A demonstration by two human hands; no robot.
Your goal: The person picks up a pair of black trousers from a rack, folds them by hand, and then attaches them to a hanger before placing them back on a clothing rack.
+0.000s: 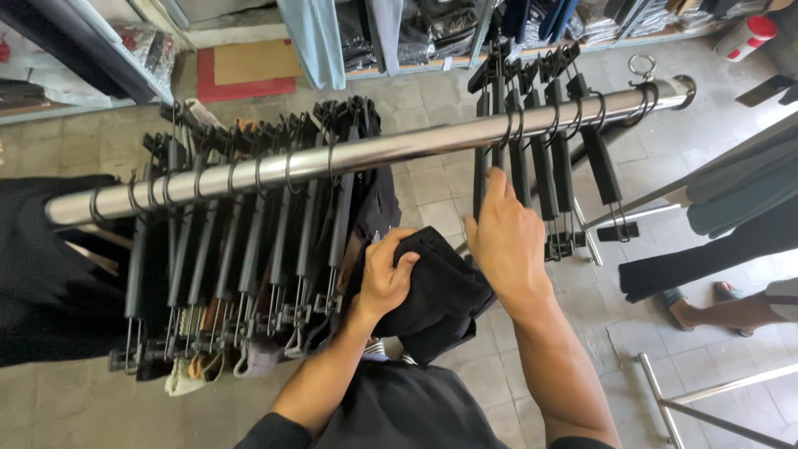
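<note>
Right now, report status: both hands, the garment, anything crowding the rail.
Left hand gripping black folded garment. Right hand on an empty black clip hanger on the chrome rail. Hung garments packed close on the left.

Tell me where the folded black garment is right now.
In the head view, the folded black garment sits low in the centre, below the chrome rail, gripped by the left hand, with the right hand beside it reaching to the empty black hangers.

shelf at top [499, 50]: dark folded clothes in shiny clear plastic bags [432, 29], stacked side by side | top left shelf: a clear bag [145, 46] with red and dark bits inside | top right corner: a white round can with a red cap [748, 35], lying tilted
</note>
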